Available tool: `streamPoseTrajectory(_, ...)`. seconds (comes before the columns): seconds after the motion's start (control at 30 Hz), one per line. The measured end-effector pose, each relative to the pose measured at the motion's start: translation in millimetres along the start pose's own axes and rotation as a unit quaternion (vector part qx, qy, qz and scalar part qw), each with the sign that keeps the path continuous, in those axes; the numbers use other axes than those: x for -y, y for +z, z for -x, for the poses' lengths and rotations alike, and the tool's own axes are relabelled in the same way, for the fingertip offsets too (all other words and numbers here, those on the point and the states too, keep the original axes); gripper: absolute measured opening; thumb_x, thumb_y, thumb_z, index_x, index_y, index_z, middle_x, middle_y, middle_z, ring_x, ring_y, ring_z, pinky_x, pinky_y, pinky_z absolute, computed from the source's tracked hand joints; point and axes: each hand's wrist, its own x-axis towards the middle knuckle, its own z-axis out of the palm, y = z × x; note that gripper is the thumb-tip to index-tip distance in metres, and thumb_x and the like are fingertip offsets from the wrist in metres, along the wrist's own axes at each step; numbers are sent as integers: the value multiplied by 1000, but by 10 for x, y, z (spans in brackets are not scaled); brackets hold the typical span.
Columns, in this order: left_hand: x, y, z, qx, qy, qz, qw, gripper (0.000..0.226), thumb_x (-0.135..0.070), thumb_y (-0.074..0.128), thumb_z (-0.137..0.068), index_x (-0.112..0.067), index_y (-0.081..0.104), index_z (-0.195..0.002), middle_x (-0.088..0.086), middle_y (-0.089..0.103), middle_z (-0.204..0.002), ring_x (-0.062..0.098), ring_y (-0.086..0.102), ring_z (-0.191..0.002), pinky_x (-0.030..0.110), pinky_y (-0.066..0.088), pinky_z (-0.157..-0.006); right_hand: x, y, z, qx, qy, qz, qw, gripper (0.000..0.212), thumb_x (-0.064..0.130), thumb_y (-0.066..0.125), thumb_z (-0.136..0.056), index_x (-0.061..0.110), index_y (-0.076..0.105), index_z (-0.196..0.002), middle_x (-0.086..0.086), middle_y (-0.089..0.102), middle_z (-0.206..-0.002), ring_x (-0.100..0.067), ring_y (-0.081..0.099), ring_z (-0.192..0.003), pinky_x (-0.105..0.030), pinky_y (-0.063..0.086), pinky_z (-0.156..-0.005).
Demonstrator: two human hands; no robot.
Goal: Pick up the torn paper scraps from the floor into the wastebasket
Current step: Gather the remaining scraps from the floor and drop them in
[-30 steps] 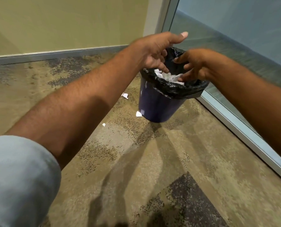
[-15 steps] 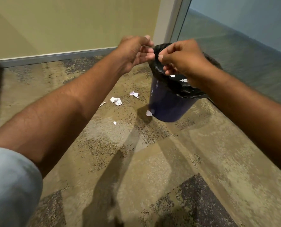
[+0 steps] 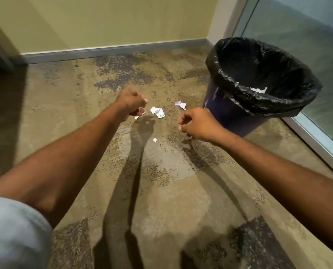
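A dark blue wastebasket with a black liner stands on the carpet at the right, and white paper shows inside it. Several torn scraps lie on the floor left of it: a crumpled white pair, a purple-white one and a tiny one. My left hand hovers just left of the white pair, fingers curled, nothing seen in it. My right hand hangs beside the basket's base, also curled with nothing visible in it.
A yellow wall with a grey baseboard closes the far side. A glass panel with a metal frame runs along the right, right behind the basket. Patterned carpet spreads toward me.
Both hands have left the basket's rim and dropped left and down toward the floor scraps. The view has tilted down, so the basket now sits at the right.
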Motion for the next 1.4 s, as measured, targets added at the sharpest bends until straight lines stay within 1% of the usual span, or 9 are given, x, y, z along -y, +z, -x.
streamPoseTrajectory(0.13, 440, 24, -291, -47, -19, -96, 994, 25, -7, 82, -89, -12, 70, -110, 14, 71, -94, 20, 65, -60, 30, 60, -56, -391, 224, -153, 19, -52, 323, 945, 35, 4, 60, -93, 15, 63, -126, -12, 66, -126, -39, 68, -110, -42, 55, -78)
streamPoseTrajectory(0.3, 774, 88, -458, -72, 12, -228, 971, 63, -28, 89, -81, -18, 66, -138, 15, 67, -129, 32, 67, -113, 39, 58, -99, -754, 478, -291, 63, -37, 406, 911, 46, -3, 50, -96, 7, 47, -141, -16, 52, -138, -44, 61, -122, -46, 50, -78)
streamPoseTrajectory(0.47, 863, 127, -526, -57, 114, -376, 918, 40, -27, 83, -89, -18, 72, -127, 13, 56, -120, 34, 58, -115, 36, 46, -86, -922, 594, -379, 59, -6, 435, 898, 43, -7, 49, -98, 1, 47, -140, -19, 49, -142, -41, 63, -121, -47, 55, -81)
streamPoseTrajectory(0.63, 917, 133, -538, -90, 145, -373, 912, 5, -12, 76, -93, -16, 76, -95, 5, 59, -102, 23, 59, -97, 35, 45, -71, -942, 629, -470, 30, -17, 468, 883, 45, -9, 56, -94, 2, 50, -137, -19, 53, -134, -39, 65, -114, -47, 55, -74)
streamPoseTrajectory(0.77, 912, 180, -463, -77, 161, -357, 917, 7, -16, 79, -91, -18, 72, -92, 1, 64, -101, 18, 60, -94, 21, 38, -62, -901, 639, -574, 6, -30, 460, 888, 38, -11, 59, -91, 0, 57, -128, -21, 59, -125, -39, 67, -108, -44, 50, -68)
streamPoseTrajectory(0.93, 889, 322, -110, 45, 228, -347, 909, 4, -21, 79, -92, -21, 75, -93, -9, 65, -97, 10, 60, -91, 20, 50, -74, -833, 650, -947, -79, -43, 243, 966, 16, -7, 61, -94, 8, 63, -99, -10, 63, -100, -31, 67, -85, -45, 60, -69)
streamPoseTrajectory(1.17, 1085, 282, 93, 73, 249, -311, 914, 9, -25, 86, -87, -22, 82, -94, -9, 68, -94, 9, 65, -89, 28, 57, -83, -685, 694, -1618, -139, 4, 116, 984, 39, 12, 70, -96, 11, 58, -134, -10, 53, -134, -22, 58, -103, -31, 43, -77)
streamPoseTrajectory(1.33, 1096, 294, 172, 69, 267, -316, 908, 15, -34, 83, -88, -23, 79, -97, -11, 65, -95, 7, 62, -91, 27, 57, -84, -682, 783, -1873, -80, 57, 164, 982, 45, 18, 68, -101, 20, 55, -144, -19, 36, -158, -35, 46, -139, -42, 49, -102)
streamPoseTrajectory(1.4, 1086, 297, 195, 86, 259, -328, 904, 30, -46, 83, -83, -22, 77, -99, -9, 64, -99, 8, 61, -92, 25, 54, -81, -689, 794, -1912, -89, 42, 176, 980, 39, 15, 68, -100, 15, 62, -138, -19, 46, -148, -32, 52, -129, -39, 54, -98)
